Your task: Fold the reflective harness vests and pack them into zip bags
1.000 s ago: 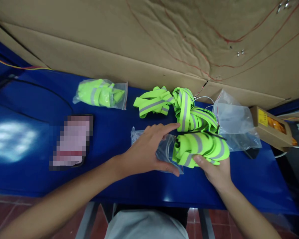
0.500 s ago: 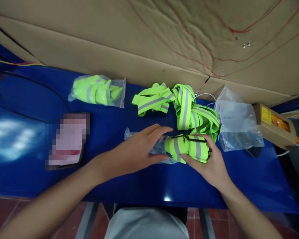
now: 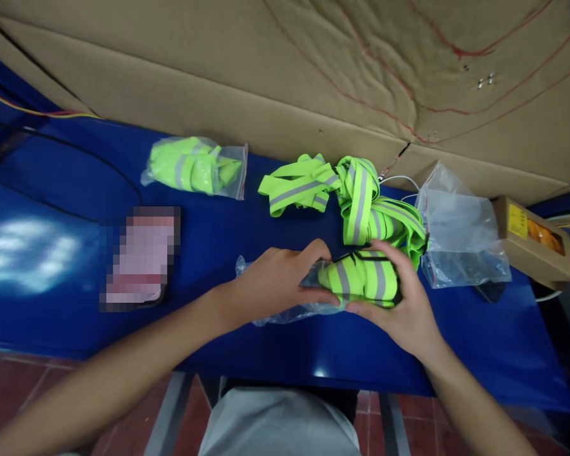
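Observation:
A rolled bundle of neon-yellow reflective straps [image 3: 363, 280], striped in grey with black fittings, lies in my right hand [image 3: 411, 310], which is closed round its right end. The bundle's left end sits in the mouth of a clear plastic bag [image 3: 289, 314]. My left hand [image 3: 278, 278] grips that bag near its opening, thumb and fingers meeting the strap bundle's left side. Just behind the bundle, loose reflective straps [image 3: 358, 202] lie in a heap. Part of the bag is hidden under my left hand.
Across the blue table [image 3: 247, 354] are a bagged strap bundle [image 3: 190, 166] at back left and a phone [image 3: 145, 256] on the left. Clear bags [image 3: 458, 221] and a cardboard box [image 3: 534, 240] stand at right. A cardboard panel [image 3: 180, 69] borders the back.
My left hand has moved right and closed in on the bag's mouth and the strap bundle. My right fingers have shifted over the bundle's top. The view has moved slightly.

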The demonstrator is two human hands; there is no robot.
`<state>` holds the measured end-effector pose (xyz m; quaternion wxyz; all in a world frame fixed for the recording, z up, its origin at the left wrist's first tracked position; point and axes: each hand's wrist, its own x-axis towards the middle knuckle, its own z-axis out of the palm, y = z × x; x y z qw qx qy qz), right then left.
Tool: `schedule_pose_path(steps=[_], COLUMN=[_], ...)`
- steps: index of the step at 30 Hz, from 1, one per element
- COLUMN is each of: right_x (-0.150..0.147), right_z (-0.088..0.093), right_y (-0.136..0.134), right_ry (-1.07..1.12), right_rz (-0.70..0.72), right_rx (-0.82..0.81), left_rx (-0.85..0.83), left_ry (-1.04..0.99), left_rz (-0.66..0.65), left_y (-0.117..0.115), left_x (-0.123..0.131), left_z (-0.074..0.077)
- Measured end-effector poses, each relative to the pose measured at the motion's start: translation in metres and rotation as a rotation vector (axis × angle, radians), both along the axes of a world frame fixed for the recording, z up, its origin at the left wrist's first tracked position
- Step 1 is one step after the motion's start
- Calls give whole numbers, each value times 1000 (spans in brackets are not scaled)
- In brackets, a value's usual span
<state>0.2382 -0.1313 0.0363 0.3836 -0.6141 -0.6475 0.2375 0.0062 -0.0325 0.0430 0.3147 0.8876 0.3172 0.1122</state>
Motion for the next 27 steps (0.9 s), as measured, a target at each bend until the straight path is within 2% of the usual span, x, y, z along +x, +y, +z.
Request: schedule_pose_path(steps=[3, 11, 19, 27], right_x=[-3, -7, -13, -10], right_z=[1, -1, -1, 0], right_y=[1, 0, 1, 2], right_ry=[-11, -42, -54, -70], right_rz=[12, -42, 77, 97], right_rx=[-36, -17, 6, -24], left_rx=[-45, 52, -51, -12], left_ry=[-56, -60, -222, -200], left_rz=[-47, -72, -40, -86], left_y=[-4, -12, -18, -21], left_x=[2, 5, 12, 9], left_z=[-4, -7, -22, -21])
